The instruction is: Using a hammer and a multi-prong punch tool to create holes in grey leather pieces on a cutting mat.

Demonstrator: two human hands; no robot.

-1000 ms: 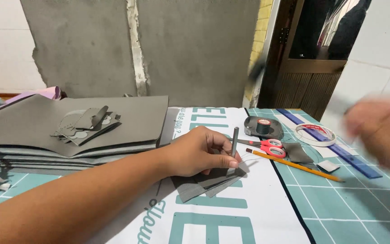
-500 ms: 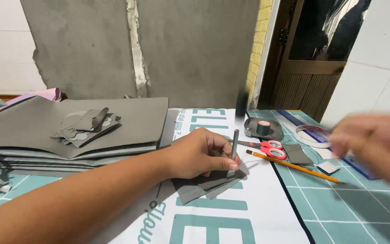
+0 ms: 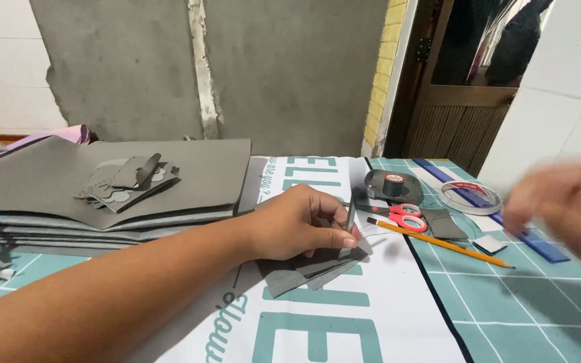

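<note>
Grey foam pieces lie near the desk's middle, on the white printed sheet. Far left: stack of grey foam sheets with cut scraps on top. Left hand presses on the pieces, thumb and fingers pinching a thin grey strip upright. Right of it: red scissors, pencil, tape roll. Right hand blurred above the right edge; grip cannot be told.
</note>
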